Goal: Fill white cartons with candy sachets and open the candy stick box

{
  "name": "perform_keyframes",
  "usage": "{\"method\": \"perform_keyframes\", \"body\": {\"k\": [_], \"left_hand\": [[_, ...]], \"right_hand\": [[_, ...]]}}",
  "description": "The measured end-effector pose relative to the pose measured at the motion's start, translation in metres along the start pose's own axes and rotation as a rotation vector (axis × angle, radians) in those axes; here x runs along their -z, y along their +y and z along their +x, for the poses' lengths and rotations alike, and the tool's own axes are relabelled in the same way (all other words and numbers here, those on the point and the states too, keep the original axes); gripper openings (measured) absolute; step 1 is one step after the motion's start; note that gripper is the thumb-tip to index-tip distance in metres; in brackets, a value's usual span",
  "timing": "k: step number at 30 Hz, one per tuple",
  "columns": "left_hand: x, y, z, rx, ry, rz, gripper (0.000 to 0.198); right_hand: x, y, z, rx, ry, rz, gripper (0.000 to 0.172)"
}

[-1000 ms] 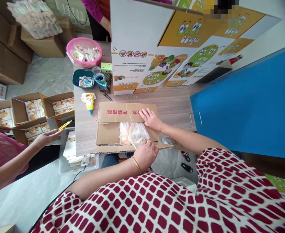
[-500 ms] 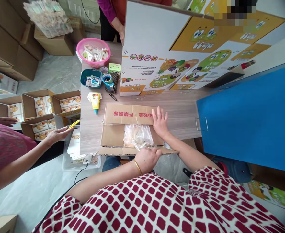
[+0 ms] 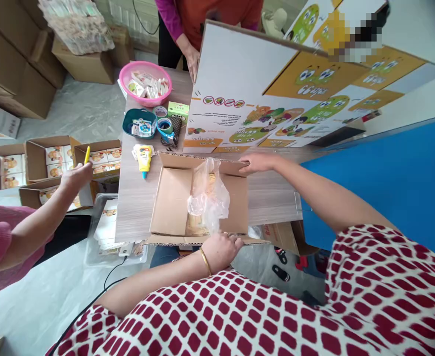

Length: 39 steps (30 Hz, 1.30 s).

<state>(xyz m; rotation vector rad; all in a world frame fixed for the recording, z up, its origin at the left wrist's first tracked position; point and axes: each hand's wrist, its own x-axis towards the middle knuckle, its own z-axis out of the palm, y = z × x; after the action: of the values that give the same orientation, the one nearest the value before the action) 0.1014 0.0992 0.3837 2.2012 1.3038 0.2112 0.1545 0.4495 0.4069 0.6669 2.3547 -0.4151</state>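
The person's left hand [image 3: 221,250] is curling over the near flap [image 3: 188,240] of an open cardboard carton [image 3: 171,207], but I cannot tell whether it is gripping the flap or only resting on it. A gold bangle [image 3: 205,261] is circling that wrist. The right hand [image 3: 258,162] is stretching across the carton, flat and open, its fingers [image 3: 247,162] touching the top of the far flap [image 3: 202,163] without closing on it. The carton is sitting at the near edge of a wood-grain table [image 3: 136,212]. A crumpled clear plastic bag [image 3: 208,195] is rising from the carton's middle, between the hands and touching neither.

To the left, a co-worker's hand [image 3: 76,175] is holding a yellow utility knife [image 3: 87,155] upright above open cartons of small printed boxes [image 3: 50,163]. At the far side, another co-worker's hand [image 3: 193,64] is resting against a large printed cardboard panel [image 3: 232,74] standing tilted on the table. A pink basin of sachets [image 3: 145,64], a teal tray [image 3: 129,118], a tape roll [image 3: 164,125] and a yellow squeeze bottle [image 3: 144,160] are lying on the table's far left. A blue board [image 3: 388,198] is filling the right.
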Motion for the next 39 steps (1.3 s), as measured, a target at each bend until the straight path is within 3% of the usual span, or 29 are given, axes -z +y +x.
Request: {"method": "perform_keyframes", "body": {"k": [6, 8, 11, 13, 16, 18, 20, 21, 23, 26, 28, 30, 32, 35, 39], "left_hand": [[0.010, -0.001, 0.010, 0.061, -0.046, -0.019, 0.023], [0.016, -0.002, 0.008, 0.112, -0.079, -0.056, 0.034], [0.032, -0.011, -0.006, 0.275, -0.117, -0.067, 0.052], [0.043, -0.024, -0.023, 0.407, -0.111, -0.043, 0.058], [0.054, -0.047, -0.051, 0.550, -0.078, -0.016, 0.059], [0.056, -0.060, -0.066, 0.515, -0.086, -0.057, 0.056], [0.055, -0.070, -0.075, 0.402, -0.070, -0.157, 0.049], [0.054, -0.074, -0.078, 0.346, -0.043, -0.218, 0.044], [0.054, -0.080, -0.082, 0.266, 0.005, -0.333, 0.036], [0.056, -0.087, -0.084, 0.224, 0.030, -0.409, 0.032], [0.058, -0.089, -0.082, 0.283, 0.050, -0.362, 0.034], [0.060, -0.090, -0.077, 0.360, 0.063, -0.291, 0.035], [0.060, -0.092, -0.069, 0.395, 0.045, -0.256, 0.035], [0.061, -0.099, -0.059, 0.528, 0.031, -0.177, 0.033], [0.068, -0.122, -0.061, 0.864, 0.169, -0.078, 0.039]], "right_hand": [[-0.056, -0.046, -0.023, 0.144, 0.515, -0.143, 0.060], [-0.066, -0.066, -0.029, 0.202, 0.635, -0.135, 0.059], [-0.068, -0.090, -0.039, 0.190, 0.767, -0.096, 0.045], [-0.066, -0.101, -0.047, 0.135, 0.705, -0.031, 0.044], [-0.070, -0.112, -0.057, 0.037, 0.306, 0.120, 0.052], [-0.081, -0.121, -0.061, 0.009, 0.000, 0.212, 0.050], [-0.095, -0.132, -0.061, 0.012, -0.150, 0.264, 0.055], [-0.100, -0.136, -0.061, 0.014, -0.146, 0.276, 0.063], [-0.104, -0.142, -0.059, 0.002, -0.020, 0.292, 0.073], [-0.089, -0.142, -0.058, 0.022, 0.161, 0.435, 0.060], [-0.074, -0.140, -0.061, 0.116, 0.025, 0.608, 0.047], [-0.065, -0.140, -0.066, 0.240, -0.253, 0.708, 0.050], [-0.064, -0.141, -0.073, 0.311, -0.415, 0.689, 0.051], [-0.075, -0.146, -0.083, 0.342, -0.345, 0.702, 0.040], [-0.100, -0.155, -0.090, 0.456, -0.332, 1.032, 0.047]]}}
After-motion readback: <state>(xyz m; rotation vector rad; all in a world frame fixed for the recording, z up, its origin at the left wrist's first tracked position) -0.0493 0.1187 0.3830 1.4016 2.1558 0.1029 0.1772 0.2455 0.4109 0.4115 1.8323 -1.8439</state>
